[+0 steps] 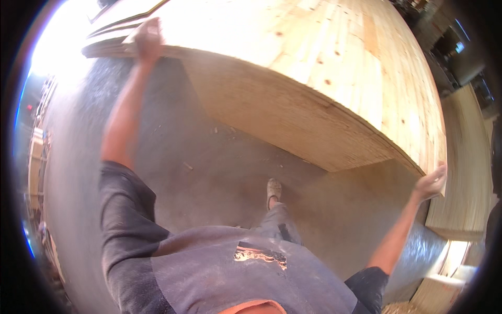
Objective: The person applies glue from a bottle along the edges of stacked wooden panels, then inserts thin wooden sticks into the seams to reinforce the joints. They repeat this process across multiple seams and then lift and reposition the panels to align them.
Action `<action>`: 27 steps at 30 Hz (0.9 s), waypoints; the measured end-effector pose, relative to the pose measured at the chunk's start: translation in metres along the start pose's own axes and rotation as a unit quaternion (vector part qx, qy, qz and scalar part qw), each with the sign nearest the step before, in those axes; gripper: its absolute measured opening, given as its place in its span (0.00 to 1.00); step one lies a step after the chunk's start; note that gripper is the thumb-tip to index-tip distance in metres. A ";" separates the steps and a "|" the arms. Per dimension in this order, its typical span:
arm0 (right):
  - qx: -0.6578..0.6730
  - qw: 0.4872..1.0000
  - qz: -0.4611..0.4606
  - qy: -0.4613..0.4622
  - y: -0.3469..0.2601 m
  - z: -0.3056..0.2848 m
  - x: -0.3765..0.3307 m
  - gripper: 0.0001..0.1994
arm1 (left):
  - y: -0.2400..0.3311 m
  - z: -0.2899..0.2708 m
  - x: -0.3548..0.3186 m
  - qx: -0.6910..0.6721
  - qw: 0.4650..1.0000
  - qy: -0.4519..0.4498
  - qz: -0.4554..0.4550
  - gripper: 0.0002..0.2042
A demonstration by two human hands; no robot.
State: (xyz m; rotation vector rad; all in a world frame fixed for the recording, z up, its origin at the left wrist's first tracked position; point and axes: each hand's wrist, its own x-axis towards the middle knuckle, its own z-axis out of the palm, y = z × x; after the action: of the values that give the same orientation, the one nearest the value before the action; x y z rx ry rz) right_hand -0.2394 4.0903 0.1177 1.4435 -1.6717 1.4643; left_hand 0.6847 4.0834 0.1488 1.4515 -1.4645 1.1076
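A broad, pale wooden panel (319, 47) made of joined strips with dark knots spreads across the upper part of the head view. My left hand (148, 41) is closed on its near edge at the far left. At the panel's right near corner my right hand (432, 182) grips the edge, fingers wrapped around it. Both arms reach out wide. Below the panel rises the side of a tall wooden stack (272, 112). Whether the panel rests on that stack or is slightly raised, I cannot tell.
Other stacked boards (112, 39) show edge-on beside my left hand. Another tall stack of boards (463, 167) stands at the right. The grey floor (183, 136) carries small wood scraps. My shoe (273, 189) is planted near the stack's foot. Pale wooden pieces (436, 293) lie at lower right.
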 end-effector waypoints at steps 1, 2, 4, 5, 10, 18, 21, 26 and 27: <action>0.057 0.996 -0.061 -0.007 -0.020 0.010 -0.025 0.24 | 0.045 -0.008 -0.012 -0.042 0.997 -0.005 0.059 0.08; 0.106 0.981 -0.161 -0.040 -0.034 0.017 -0.038 0.22 | 0.087 -0.012 -0.025 -0.087 0.991 0.014 0.102 0.06; -0.045 0.978 -0.204 -0.011 -0.051 0.032 -0.050 0.22 | 0.136 -0.008 -0.023 -0.046 0.986 0.057 0.148 0.08; -0.093 0.976 -0.197 0.016 -0.056 0.038 -0.053 0.23 | 0.148 -0.009 -0.022 -0.087 0.992 0.027 0.085 0.09; -0.031 0.964 -0.246 0.092 -0.060 0.043 -0.041 0.31 | 0.148 -0.010 -0.013 -0.110 0.991 0.042 0.064 0.14; -0.062 0.972 -0.227 0.030 -0.053 0.052 -0.048 0.24 | 0.161 0.008 -0.025 -0.029 0.996 -0.021 0.079 0.11; -0.071 0.979 -0.189 0.024 -0.044 0.073 -0.041 0.24 | 0.172 0.017 -0.020 -0.033 0.997 0.008 0.068 0.10; -0.076 0.981 -0.172 0.039 -0.030 0.090 -0.042 0.23 | 0.174 0.024 -0.026 -0.034 0.998 0.021 0.050 0.11; -0.076 0.982 -0.166 0.044 -0.028 0.090 -0.044 0.23 | 0.174 0.026 -0.027 -0.040 0.996 0.048 0.059 0.12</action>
State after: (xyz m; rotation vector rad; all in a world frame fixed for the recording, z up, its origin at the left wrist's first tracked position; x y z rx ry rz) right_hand -0.1753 4.0288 0.0637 1.4660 -1.3771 1.1740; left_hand 0.5138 4.0620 0.1051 1.2527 -1.5248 1.1611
